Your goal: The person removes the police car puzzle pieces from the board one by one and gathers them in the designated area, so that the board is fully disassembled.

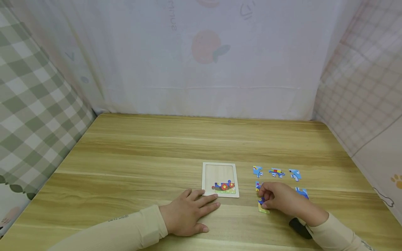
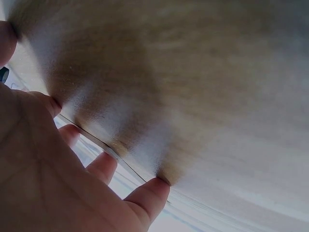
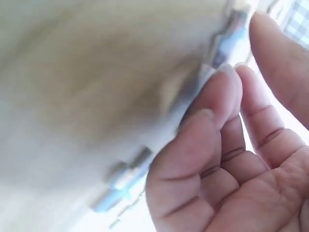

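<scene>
From my feed, the left hand (image 1: pixel 188 214) lies flat on the table (image 1: pixel 132 157), fingers spread, fingertips touching the near left corner of the puzzle tray (image 1: pixel 220 179), which has a few pieces fitted along its near edge. To the right, the right hand (image 1: pixel 281 199) has fingers curled, pinching a puzzle piece (image 1: pixel 262 205) against the table, with loose pieces (image 1: pixel 276 173) scattered just beyond.

One puzzle tray (image 1: pixel 205 181) is seen on the desk (image 1: pixel 141 157). Six loose puzzle pieces (image 1: pixel 276 173) are counted beside it. Two hands (image 1: pixel 185 216) are seen.
</scene>
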Action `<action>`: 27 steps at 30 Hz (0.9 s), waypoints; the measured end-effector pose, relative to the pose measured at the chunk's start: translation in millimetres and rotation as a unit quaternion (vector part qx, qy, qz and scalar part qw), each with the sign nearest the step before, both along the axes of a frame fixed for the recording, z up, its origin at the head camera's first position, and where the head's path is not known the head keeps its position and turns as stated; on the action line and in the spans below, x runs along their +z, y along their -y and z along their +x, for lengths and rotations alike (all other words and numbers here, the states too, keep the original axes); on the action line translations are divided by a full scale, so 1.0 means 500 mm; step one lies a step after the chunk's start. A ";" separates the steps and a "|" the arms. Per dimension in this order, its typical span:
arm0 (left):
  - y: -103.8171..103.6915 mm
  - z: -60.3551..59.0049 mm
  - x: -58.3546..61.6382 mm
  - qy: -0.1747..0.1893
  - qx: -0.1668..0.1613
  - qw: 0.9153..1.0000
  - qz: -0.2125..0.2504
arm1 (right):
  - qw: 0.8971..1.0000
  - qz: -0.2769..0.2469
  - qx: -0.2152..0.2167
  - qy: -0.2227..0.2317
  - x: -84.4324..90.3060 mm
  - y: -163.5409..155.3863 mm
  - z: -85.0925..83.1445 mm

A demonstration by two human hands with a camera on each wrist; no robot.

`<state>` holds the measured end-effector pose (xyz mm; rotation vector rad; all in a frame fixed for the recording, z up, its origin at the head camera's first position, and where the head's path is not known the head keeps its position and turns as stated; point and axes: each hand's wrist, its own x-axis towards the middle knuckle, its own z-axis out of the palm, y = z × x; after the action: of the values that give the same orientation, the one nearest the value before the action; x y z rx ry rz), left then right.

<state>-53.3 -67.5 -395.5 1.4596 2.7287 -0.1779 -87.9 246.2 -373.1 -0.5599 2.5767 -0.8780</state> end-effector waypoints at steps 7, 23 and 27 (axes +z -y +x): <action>0.000 0.000 0.001 0.004 0.000 1.000 0.004 | 0.999 0.012 -0.017 -0.033 0.021 0.022 -0.016; -0.002 -0.001 -0.001 0.013 0.004 1.000 -0.001 | 0.999 0.010 0.012 -0.046 0.037 0.126 -0.062; -0.002 -0.001 0.000 0.011 0.003 1.000 -0.003 | 0.999 0.004 0.023 -0.037 0.025 0.151 -0.071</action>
<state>-53.9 -66.3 -395.6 1.4438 2.7131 -0.1681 -123.5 170.7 -360.3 -0.6587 2.6219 -0.8451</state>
